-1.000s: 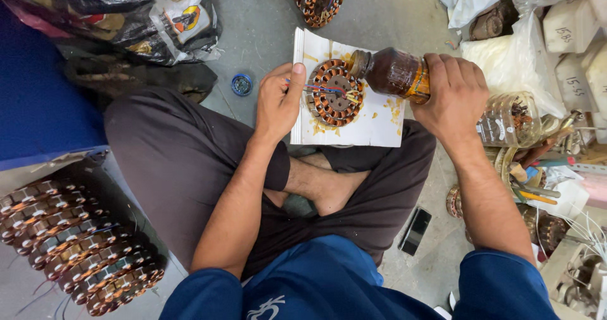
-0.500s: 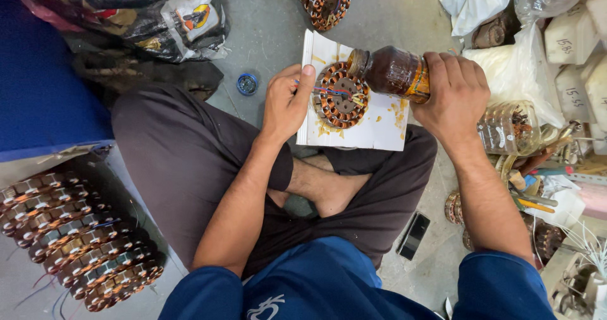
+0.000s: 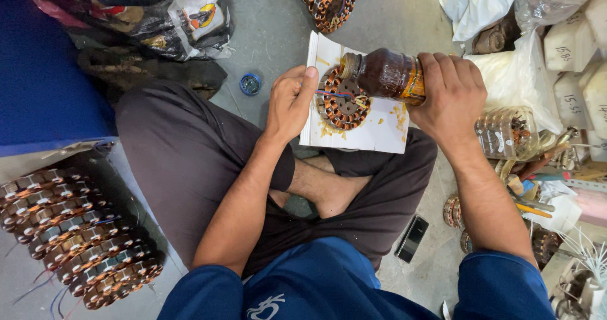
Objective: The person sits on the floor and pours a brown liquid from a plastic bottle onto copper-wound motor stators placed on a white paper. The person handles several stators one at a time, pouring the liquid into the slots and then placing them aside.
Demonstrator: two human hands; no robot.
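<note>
I sit cross-legged on the floor. A round copper-wound stator [image 3: 340, 100] lies on a stained white paper sheet [image 3: 379, 130] in front of my knees. My left hand [image 3: 289, 102] grips the stator's left rim. My right hand [image 3: 450, 92] holds a brown bottle [image 3: 382, 75] tipped on its side, its mouth over the stator's top edge. Red and blue wires cross the stator's face.
A stack of several wound stators [image 3: 76, 231] lies at my left. Another stator [image 3: 327, 1] sits beyond the paper, a blue bottle cap [image 3: 250, 84] to its left. A black phone [image 3: 411, 238], a clear jar [image 3: 506, 133], bags and tools crowd the right.
The view has shifted slightly. Both hands, the bottle and the stator keep the same pose over the paper.
</note>
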